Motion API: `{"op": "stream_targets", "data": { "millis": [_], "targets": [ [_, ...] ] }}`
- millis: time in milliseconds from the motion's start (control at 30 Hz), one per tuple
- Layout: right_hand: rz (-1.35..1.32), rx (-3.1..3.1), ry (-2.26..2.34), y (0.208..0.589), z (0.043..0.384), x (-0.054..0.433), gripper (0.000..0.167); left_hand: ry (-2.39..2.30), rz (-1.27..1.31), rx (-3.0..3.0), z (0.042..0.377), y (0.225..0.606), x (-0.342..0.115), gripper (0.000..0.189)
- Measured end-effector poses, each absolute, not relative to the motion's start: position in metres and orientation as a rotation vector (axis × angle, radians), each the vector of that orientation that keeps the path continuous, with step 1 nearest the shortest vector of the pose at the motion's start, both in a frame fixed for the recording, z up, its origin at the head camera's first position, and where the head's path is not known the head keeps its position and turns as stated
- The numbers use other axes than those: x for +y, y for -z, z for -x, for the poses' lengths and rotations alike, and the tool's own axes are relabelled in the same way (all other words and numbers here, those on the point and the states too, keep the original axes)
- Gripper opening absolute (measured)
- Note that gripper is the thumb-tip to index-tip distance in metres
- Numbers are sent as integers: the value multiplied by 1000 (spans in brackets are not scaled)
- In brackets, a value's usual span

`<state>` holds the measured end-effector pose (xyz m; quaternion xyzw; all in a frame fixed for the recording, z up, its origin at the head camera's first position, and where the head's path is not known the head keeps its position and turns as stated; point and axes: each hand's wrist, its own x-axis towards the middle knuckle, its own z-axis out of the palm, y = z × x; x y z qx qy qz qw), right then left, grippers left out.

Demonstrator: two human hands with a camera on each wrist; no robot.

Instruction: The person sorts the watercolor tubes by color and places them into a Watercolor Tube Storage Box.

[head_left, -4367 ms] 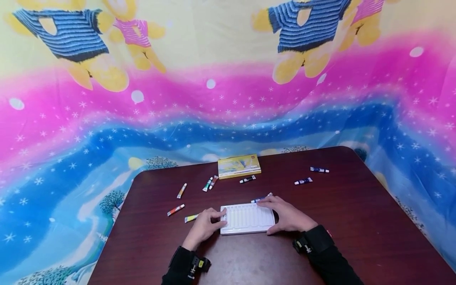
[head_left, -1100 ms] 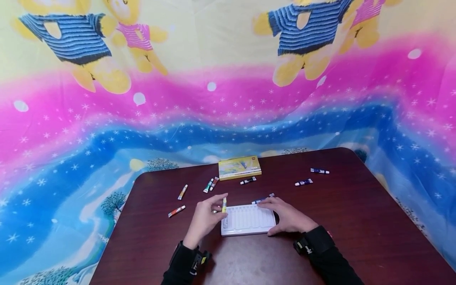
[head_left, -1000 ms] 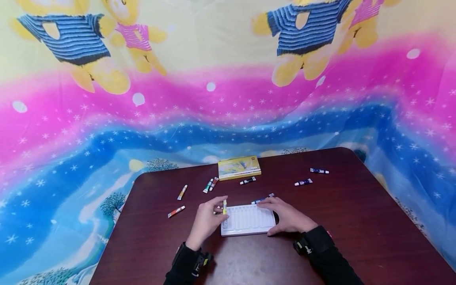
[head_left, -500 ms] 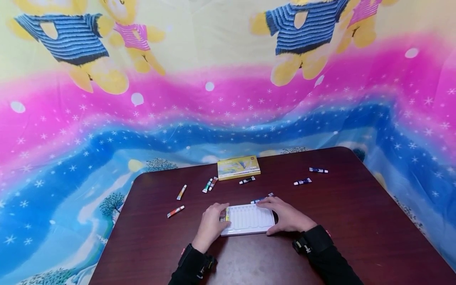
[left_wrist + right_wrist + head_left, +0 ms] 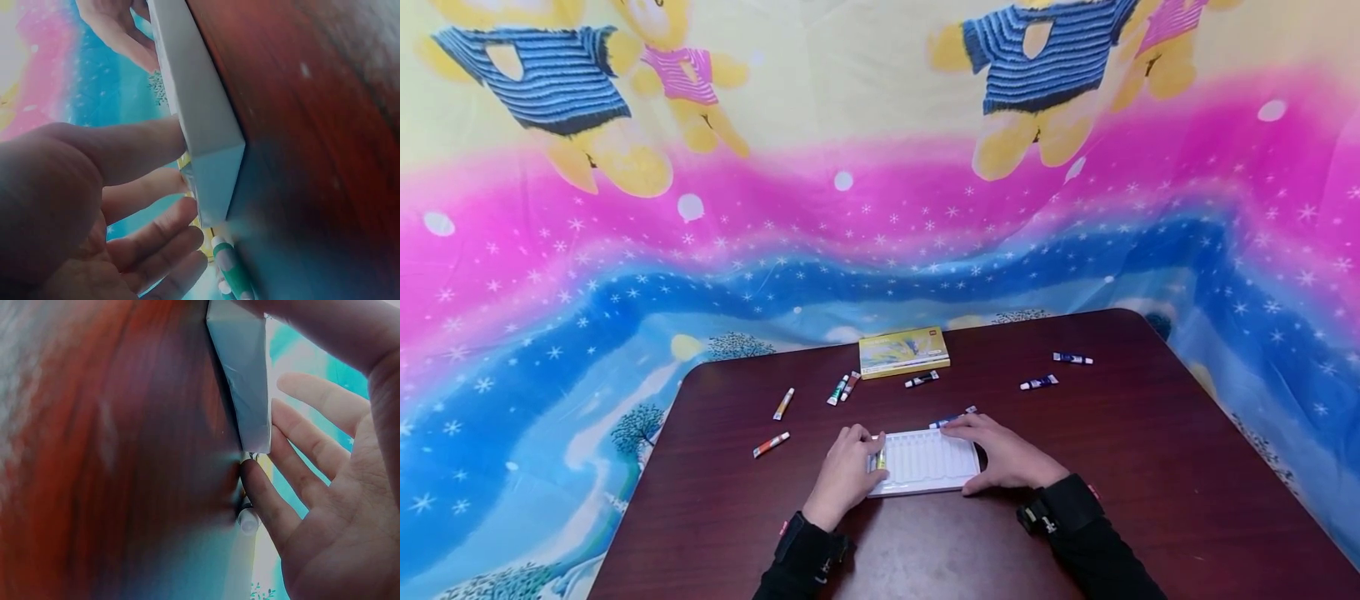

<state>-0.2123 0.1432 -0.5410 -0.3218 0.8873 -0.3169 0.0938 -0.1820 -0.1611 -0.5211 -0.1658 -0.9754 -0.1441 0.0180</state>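
Note:
A white slotted plastic tray (image 5: 928,460) lies on the dark red-brown table. My left hand (image 5: 844,471) is over the tray's left end, pinching a yellow paint tube (image 5: 882,459) by its two ends between thumb and forefinger, down at a left slot. In the left wrist view, the thumb and fingertips meet the tray's edge, where a bit of yellow shows. My right hand (image 5: 1011,454) grips the tray's right end, thumb at the near corner and fingers at the far edge. A blue paint tube (image 5: 947,420) lies just behind the tray, partly hidden by the right fingers.
Orange-red (image 5: 771,445) and ochre (image 5: 783,404) paint tubes lie to the left. Green (image 5: 838,390) and brown (image 5: 850,387) tubes lie behind, with a black tube (image 5: 922,380) by a yellow box (image 5: 904,352). Two dark blue-violet tubes (image 5: 1039,382) are at the back right. A printed curtain hangs behind.
My left hand picked up the yellow tube from left of the tray, carried it over the tray's left end, and lowered it to a slot there. The right hand has stayed on the tray.

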Motion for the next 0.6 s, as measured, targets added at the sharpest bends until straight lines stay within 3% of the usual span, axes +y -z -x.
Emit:
{"op": "stream_targets", "data": {
  "millis": [400,600],
  "targets": [
    [952,2627,943,540,211,143,87,246,545,-2976,178,522,-160,53],
    [920,2628,941,539,211,143,88,326,558,-3052,182,521,-165,65]
  ]
}}
